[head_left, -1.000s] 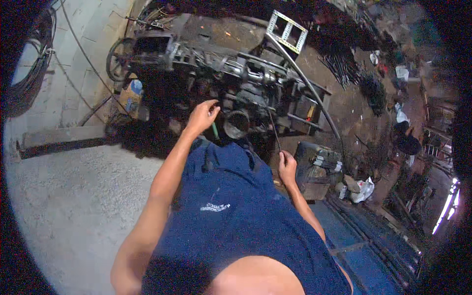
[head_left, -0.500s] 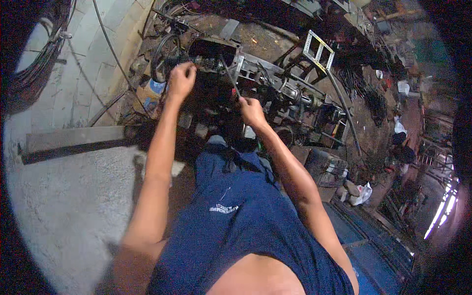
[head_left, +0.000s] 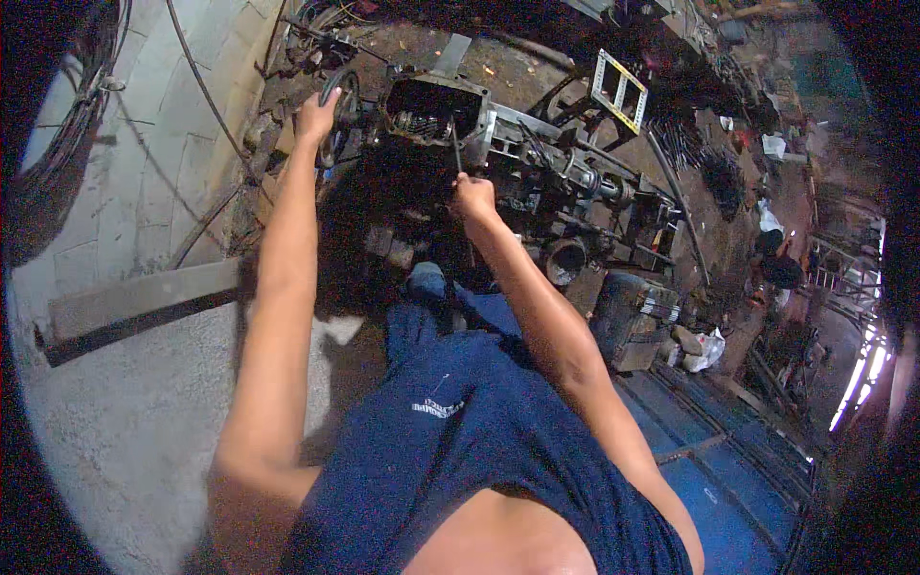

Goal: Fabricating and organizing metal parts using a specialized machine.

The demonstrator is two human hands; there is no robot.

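Open metal housing (head_left: pixel 487 103) lies ahead of me beside the wheel (head_left: pixel 353 96), and since half a second ago my left hand (head_left: pixel 314 117) has moved from near the housing's edge to the wheel's rim, so the work now seems to occupy both places. My left arm (head_left: pixel 287 278) reaches almost straight, and I cannot tell whether it clamps the rim; my right hand (head_left: pixel 473 196), arm slightly bent, is closed on a thin rod (head_left: pixel 456 146) whose far end points into the housing.
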